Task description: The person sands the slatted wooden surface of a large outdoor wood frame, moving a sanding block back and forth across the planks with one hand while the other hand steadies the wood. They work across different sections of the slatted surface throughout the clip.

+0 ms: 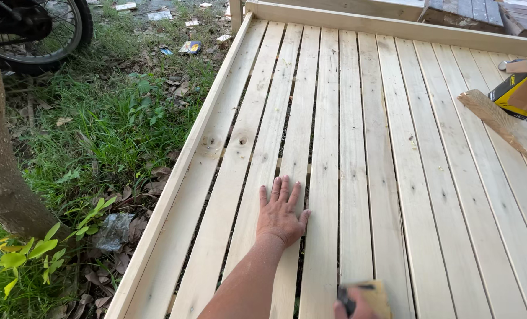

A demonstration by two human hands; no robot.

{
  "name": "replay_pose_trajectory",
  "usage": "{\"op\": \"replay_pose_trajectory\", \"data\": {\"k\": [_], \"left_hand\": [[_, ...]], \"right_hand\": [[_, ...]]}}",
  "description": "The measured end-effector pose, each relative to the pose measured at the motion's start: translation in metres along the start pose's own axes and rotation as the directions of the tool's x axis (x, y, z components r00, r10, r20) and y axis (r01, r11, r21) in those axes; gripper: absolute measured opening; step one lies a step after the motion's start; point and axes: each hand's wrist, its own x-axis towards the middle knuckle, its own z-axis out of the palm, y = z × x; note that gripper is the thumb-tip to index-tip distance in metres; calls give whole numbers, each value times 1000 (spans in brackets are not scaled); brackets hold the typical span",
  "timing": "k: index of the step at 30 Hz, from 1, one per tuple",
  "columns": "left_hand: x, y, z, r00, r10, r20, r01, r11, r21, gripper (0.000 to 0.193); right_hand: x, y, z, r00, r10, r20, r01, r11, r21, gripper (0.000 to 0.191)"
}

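I see the left hand [281,212] pressed flat, fingers spread, on the pale slatted wooden platform [387,147], across two neighbouring slats. The right hand [358,307], at the bottom edge and mostly cut off, grips a tan sanding block [374,294] resting on a slat. A rough wood offcut [502,124] and a yellow-and-black box [520,94] lie at the far right; grass [110,130] and a tree trunk [0,165] border the left.

Head camera, looking steeply down, close over slatted platform [358,153]
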Motion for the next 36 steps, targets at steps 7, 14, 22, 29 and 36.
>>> {"op": "replay_pose_trajectory", "data": {"k": [7,14,22,29,36], "left_hand": [[-3,0,-6,1000,0,2,0,1000,-29,75],[-2,0,-3,1000,8,-23,-9,999,-50,75],[-3,-1,-3,999,9,-34,-11,999,-49,75],[-4,2,-5,999,-14,29,13,1000,23,73],[-4,2,-6,1000,-13,15,13,1000,4,74]], "right_hand": [[59,-88,-40,945,326,15,-324,942,-89,27],[-6,-31,-3,950,312,11,-312,949,50,40],[-7,-21,-9,864,502,-37,-492,857,153,48],[5,-62,-45,767,614,186,-642,742,195,41],[6,-122,-76,676,694,246,-724,565,395,34]]}}
